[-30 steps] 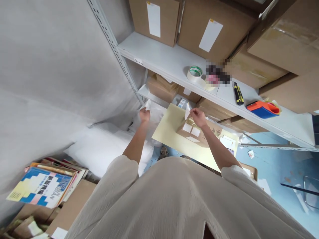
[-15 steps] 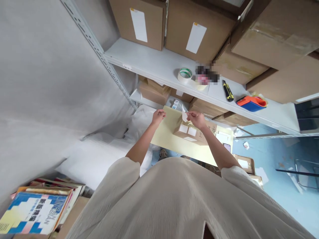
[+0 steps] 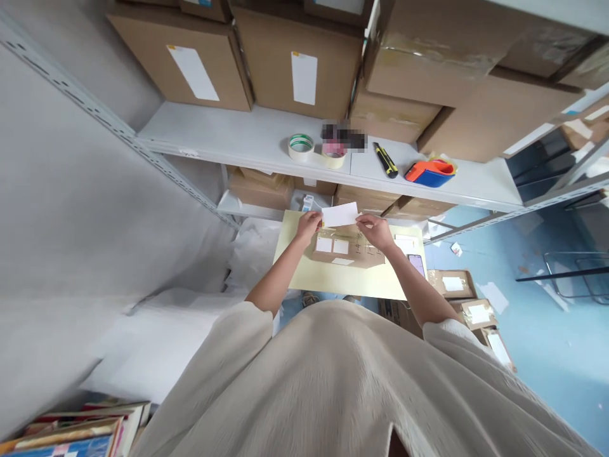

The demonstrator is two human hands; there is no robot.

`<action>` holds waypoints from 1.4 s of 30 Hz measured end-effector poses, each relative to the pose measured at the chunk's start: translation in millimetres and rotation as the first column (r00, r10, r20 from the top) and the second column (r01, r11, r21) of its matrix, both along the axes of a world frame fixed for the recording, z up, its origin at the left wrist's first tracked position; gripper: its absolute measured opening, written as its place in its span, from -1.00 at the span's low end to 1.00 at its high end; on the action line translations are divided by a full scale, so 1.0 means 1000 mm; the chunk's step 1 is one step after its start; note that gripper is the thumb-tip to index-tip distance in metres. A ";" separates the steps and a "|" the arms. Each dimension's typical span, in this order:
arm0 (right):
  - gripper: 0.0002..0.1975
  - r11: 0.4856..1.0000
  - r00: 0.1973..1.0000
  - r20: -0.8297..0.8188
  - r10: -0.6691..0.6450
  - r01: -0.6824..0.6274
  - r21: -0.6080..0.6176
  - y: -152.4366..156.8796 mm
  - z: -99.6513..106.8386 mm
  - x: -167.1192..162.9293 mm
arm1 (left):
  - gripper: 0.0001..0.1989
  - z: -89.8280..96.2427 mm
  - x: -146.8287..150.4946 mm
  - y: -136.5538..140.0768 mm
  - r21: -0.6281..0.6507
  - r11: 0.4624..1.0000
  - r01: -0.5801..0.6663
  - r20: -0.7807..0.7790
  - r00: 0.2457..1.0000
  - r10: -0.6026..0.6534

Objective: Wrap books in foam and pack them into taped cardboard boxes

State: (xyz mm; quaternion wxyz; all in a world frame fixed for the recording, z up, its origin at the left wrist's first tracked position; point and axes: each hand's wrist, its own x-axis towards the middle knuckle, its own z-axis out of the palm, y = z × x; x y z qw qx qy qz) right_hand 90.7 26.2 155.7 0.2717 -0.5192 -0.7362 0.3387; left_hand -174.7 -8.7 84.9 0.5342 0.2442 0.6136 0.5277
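Observation:
A white paper label (image 3: 339, 214) is stretched between my two hands, above a cardboard box (image 3: 352, 254). My left hand (image 3: 310, 225) pinches its left end, where a small yellow patch shows. The right end is pinched by my right hand (image 3: 375, 231). Beneath them the box rests on a pale yellow table (image 3: 328, 277); it bears white labels on its near side, tape on top and handwritten marks. A phone (image 3: 416, 264) lies on the table to the right of the box.
On the grey shelf (image 3: 214, 136) ahead are tape rolls (image 3: 301, 147), a yellow-black utility knife (image 3: 386, 160) and an orange-blue tape dispenser (image 3: 431, 172). Large cartons (image 3: 328, 76) stand behind them. Several boxes (image 3: 451, 284) sit on the blue floor at right. Books (image 3: 80, 435) are stacked at lower left.
My left hand has come over to the right and taken hold of the label's left end. The label, hanging from my right hand before, is now held out flat. My view has shifted.

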 end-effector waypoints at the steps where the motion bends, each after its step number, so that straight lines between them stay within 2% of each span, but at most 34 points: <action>1: -0.78 1.000 1.000 -0.006 -0.017 0.017 -0.006 -0.001 -0.001 0.007 | -0.71 -0.001 0.006 0.001 0.026 1.000 0.016 -0.026 1.000 -0.016; 5: -0.80 0.997 0.998 -0.025 -0.057 0.056 -0.047 -0.006 -0.008 0.029 | -0.74 -0.005 0.028 0.004 0.086 0.993 0.083 -0.095 0.993 -0.075; 11: -0.82 0.991 0.996 -0.037 -0.086 0.081 -0.104 -0.016 -0.027 0.049 | -0.73 -0.014 0.054 0.004 0.067 0.990 0.122 -0.172 0.979 -0.109; 19: -0.85 0.976 0.996 -0.041 -0.076 0.066 -0.210 -0.032 -0.054 0.055 | -0.65 -0.022 0.059 -0.008 0.027 0.995 0.098 -0.383 0.920 -0.080; 24: -0.80 0.981 0.998 0.052 -0.046 0.055 -0.185 -0.035 -0.068 0.056 | -0.63 -0.023 0.061 -0.020 0.037 0.991 0.128 -0.482 0.871 -0.095; 32: -0.65 0.990 0.961 0.262 0.091 -0.059 -0.128 -0.037 -0.080 0.057 | -0.58 -0.024 0.068 -0.027 0.025 0.972 0.235 -0.630 0.758 -0.167; 35: -0.65 0.989 0.927 0.351 0.130 -0.096 -0.112 -0.038 -0.080 0.056 | -0.56 -0.024 0.068 -0.029 -0.010 0.957 0.291 -0.700 0.681 -0.215; 39: -0.70 0.990 0.869 0.474 0.142 -0.128 -0.062 -0.039 -0.076 0.053 | -0.59 -0.022 0.069 -0.035 -0.052 0.944 0.326 -0.857 0.471 -0.210; 41: -0.64 0.986 0.850 0.506 0.146 -0.164 -0.008 -0.039 -0.075 0.049 | -0.58 -0.021 0.069 -0.038 -0.054 0.912 0.407 -0.888 0.398 -0.230; 42: -0.59 0.980 0.842 0.514 0.163 -0.200 0.017 -0.040 -0.074 0.047 | -0.56 -0.021 0.068 -0.039 -0.057 0.879 0.473 -0.890 0.374 -0.259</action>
